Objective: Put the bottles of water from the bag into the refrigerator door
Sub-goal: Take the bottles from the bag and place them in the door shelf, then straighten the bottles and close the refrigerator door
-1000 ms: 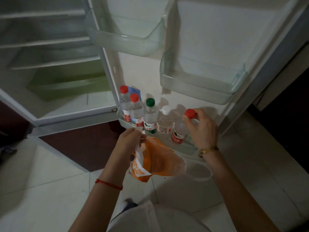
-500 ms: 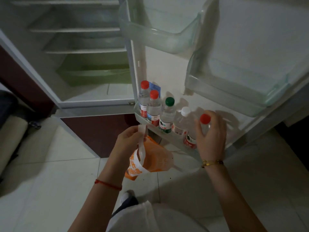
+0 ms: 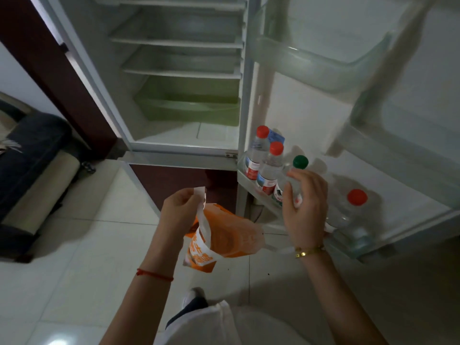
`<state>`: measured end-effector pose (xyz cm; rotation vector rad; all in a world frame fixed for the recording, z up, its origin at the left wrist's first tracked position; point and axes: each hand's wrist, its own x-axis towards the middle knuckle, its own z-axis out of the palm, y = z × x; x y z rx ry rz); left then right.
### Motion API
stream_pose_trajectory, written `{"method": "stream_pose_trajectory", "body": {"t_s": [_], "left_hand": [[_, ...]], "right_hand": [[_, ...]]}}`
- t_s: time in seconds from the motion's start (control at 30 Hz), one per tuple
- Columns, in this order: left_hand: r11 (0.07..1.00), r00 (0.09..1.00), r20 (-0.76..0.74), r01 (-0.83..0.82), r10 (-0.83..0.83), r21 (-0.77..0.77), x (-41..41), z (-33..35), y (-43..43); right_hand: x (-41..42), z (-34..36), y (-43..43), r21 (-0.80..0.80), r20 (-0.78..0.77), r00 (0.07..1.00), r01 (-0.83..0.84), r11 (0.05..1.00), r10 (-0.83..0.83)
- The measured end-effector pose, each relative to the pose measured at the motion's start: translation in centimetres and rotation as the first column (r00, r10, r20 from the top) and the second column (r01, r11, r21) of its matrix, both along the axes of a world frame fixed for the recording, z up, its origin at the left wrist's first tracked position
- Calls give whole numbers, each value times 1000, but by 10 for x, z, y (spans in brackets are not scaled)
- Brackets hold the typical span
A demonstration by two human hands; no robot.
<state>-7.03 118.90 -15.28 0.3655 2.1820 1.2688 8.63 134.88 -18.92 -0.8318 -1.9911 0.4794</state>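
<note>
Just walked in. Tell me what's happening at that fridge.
A person is loading water into the open fridge's bottom door shelf. The left grip holds the orange bag by its handle, off the floor. The right grip curls round a bottle standing in the shelf beside the green-capped bottle; its cap is hidden. Three red-capped bottles also stand there.

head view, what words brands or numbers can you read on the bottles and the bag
Nothing is legible.
orange bag: orange print on its white band, too blurred.
two red-capped bottles: red labels, too blurred.
green-capped bottle: label too blurred.
gripped bottle: red label mostly hidden by the right hand, unreadable.
blue card: too small.
</note>
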Motion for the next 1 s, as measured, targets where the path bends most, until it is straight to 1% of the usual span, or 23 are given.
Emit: {"method": "stream_pose_trajectory", "body": {"t_s": [0.2, 0.33, 0.43, 0.5, 0.6, 0.7, 0.77, 0.87, 1.0], "left_hand": [[995, 988, -147, -59, 46, -85, -41, 6, -22], [986, 966, -239, -130, 102, -104, -69, 14, -39], [985, 943, -302, -164, 138, -62, -93, 20, -50], [990, 928, -351, -138, 127, -7, -105, 25, -52], [996, 898, -435, -39, 71, 82, -112, 36, -42], [962, 867, -499, 137, -1, 235, -106, 48, -17], [905, 835, -546, 278, -62, 322, -99, 54, 0], [793, 741, -657, 482, -143, 372, -86, 61, 24], [653, 667, -721, 633, -189, 415, -61, 74, 51]], "right_hand": [[-42, 8, -20, -11, 6, 1000, -28, 1000, 28], [-70, 14, -35, -6, -11, 999, -34, 999, 33], [-89, 20, -46, 29, -41, 999, -23, 999, 24], [-100, 24, -53, 49, -57, 998, 4, 999, -1], [-109, 29, -58, 41, -75, 995, 65, 997, -61], [-110, 36, -56, 42, -107, 985, 142, 989, -137], [-106, 42, -54, 40, -110, 975, 197, 980, -191], [-94, 52, -50, 58, -126, 954, 282, 958, -274], [-72, 67, -45, 81, -141, 909, 407, 910, -393]]}}
